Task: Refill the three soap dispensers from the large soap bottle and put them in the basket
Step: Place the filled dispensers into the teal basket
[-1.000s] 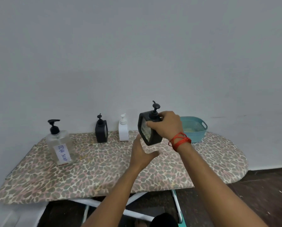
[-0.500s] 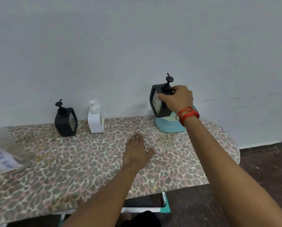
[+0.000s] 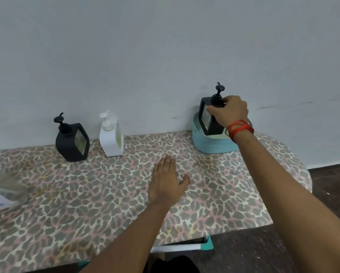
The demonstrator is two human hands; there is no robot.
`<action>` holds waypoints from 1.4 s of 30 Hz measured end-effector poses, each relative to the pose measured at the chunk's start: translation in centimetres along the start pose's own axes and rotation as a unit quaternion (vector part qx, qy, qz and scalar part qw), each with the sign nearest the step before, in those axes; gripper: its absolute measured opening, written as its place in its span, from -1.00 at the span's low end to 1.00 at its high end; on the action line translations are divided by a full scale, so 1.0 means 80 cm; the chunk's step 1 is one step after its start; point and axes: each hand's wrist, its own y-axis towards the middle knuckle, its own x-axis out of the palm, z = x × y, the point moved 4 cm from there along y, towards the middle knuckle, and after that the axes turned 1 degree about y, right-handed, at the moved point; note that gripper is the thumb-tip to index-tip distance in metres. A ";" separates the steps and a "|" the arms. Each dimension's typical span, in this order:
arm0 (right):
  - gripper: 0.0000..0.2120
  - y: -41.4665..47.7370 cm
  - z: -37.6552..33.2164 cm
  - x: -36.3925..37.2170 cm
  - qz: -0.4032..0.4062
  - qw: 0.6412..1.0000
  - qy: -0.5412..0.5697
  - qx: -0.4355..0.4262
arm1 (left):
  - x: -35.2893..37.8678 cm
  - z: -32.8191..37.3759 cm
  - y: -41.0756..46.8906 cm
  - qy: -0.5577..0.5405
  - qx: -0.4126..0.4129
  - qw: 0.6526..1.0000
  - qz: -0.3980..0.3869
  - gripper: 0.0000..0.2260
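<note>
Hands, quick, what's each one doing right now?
Left hand: open, fingers flat on the patterned board.
Right hand: gripping the black dispenser, its base inside the teal basket.

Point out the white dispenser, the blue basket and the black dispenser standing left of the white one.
white dispenser [image 3: 108, 142]: head view, on its plain white front face.
blue basket [image 3: 214, 147]: head view, on its textured outer wall.
black dispenser [image 3: 64, 144]: head view, on its dark body, left of the window.
</note>
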 end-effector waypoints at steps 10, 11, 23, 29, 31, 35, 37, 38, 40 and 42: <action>-0.48 -0.002 0.052 0.077 -0.076 0.992 -0.099 -0.020 | 0.005 -0.002 0.003 0.004 -0.006 1.000 -0.001 -0.23; -0.45 -0.001 0.054 0.077 -0.088 0.990 -0.109 -0.031 | 0.005 -0.003 0.004 0.004 -0.007 1.000 0.000 -0.23; -0.43 -0.009 0.044 0.065 -0.189 0.971 -0.144 -0.040 | 0.004 -0.001 0.003 0.004 -0.009 1.000 -0.005 -0.24; -0.47 -0.053 0.014 0.022 0.011 1.000 0.016 -0.021 | -0.003 0.002 0.001 -0.006 -0.008 1.000 -0.016 -0.26; -0.63 -0.074 0.001 0.017 0.052 0.997 0.047 -0.039 | -0.008 -0.003 -0.004 -0.013 0.003 1.000 -0.027 -0.27; -0.73 -0.105 -0.032 0.026 0.016 0.995 0.062 -0.074 | -0.024 -0.041 -0.028 -0.002 0.018 0.999 -0.044 -0.29; -0.70 -0.118 -0.054 0.040 -0.024 0.995 0.057 -0.075 | -0.042 -0.076 -0.046 0.006 0.005 0.999 -0.040 -0.27; -0.69 -0.125 -0.067 0.050 -0.044 0.995 0.057 -0.075 | -0.054 -0.097 -0.054 0.013 -0.005 0.999 -0.036 -0.26; -0.65 -0.139 -0.095 0.077 -0.083 0.993 0.051 -0.074 | -0.078 -0.143 -0.068 0.018 -0.034 0.999 -0.032 -0.25; -0.59 -0.154 -0.123 0.108 -0.119 0.990 0.039 -0.070 | -0.102 -0.187 -0.082 0.027 -0.059 0.998 -0.025 -0.24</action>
